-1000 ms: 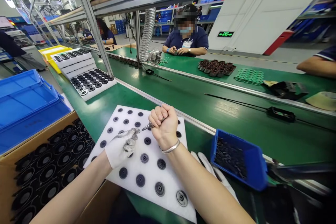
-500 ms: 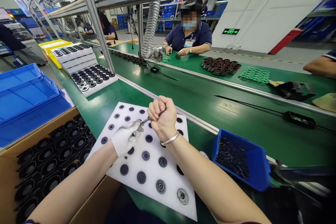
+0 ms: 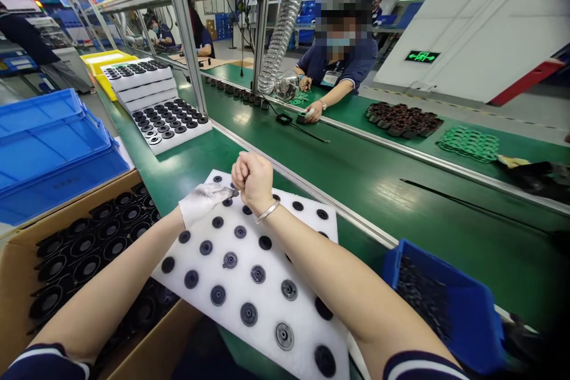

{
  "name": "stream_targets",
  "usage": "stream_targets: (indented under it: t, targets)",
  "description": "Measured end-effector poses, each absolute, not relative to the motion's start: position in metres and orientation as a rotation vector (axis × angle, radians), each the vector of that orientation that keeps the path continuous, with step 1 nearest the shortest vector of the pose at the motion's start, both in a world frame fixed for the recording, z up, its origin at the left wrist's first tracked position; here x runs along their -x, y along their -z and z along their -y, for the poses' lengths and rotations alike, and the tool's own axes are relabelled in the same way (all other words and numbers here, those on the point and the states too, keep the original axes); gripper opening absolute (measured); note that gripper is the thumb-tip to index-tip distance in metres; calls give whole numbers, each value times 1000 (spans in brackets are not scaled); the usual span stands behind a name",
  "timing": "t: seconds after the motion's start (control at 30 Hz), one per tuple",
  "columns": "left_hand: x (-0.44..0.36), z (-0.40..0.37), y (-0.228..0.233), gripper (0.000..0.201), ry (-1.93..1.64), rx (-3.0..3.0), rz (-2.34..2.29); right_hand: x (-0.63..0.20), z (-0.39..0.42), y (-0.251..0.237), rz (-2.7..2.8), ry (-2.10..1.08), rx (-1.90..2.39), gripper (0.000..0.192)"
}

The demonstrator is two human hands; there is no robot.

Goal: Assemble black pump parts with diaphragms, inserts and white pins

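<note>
My left hand (image 3: 202, 199), in a white glove with grey-stained fingertips, is closed on a small dark part (image 3: 234, 193) above a white foam tray (image 3: 276, 243). Right beside its fingertips my right hand (image 3: 253, 181), bare with a silver bangle at the wrist, makes a fist. Half a second ago a thin grey tool stuck out of that fist toward the left fingers; now the fist hides it. Rows of round black discs with hubs sit in the foam, among them a lighter grey disc (image 3: 284, 336). One disc (image 3: 230, 260) has a small dark bit at its edge.
A blue bin (image 3: 472, 320) of small black pieces stands at right. On the left are a carton (image 3: 18, 261) of black ring-shaped parts and blue crates (image 3: 53, 154). More foam trays (image 3: 178, 135) with discs lie ahead. Across the green bench (image 3: 356, 190) a co-worker (image 3: 342, 65) handles parts.
The view has shifted, so the bench and tray sit differently in it. My hands have moved toward the tray's far left part, and the thin grey tool no longer shows between them.
</note>
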State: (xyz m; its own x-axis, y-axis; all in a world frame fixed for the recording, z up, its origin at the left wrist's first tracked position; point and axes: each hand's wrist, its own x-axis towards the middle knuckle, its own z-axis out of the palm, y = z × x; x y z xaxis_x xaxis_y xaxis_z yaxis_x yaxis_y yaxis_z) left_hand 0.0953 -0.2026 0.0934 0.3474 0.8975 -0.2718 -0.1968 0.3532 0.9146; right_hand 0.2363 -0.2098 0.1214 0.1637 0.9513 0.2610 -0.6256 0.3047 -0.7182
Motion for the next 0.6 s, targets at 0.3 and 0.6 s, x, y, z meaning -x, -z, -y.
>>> stream_targets:
  t: [0.3, 0.6]
  targets:
    - [-93, 184, -79, 31, -764, -1233, -904, -221, 194, -85, 1184, -1157, 684, 48]
    - [-82, 175, -66, 22, -577, -1712, -936, -222, 188, -77, 1287, -1291, 678, 50]
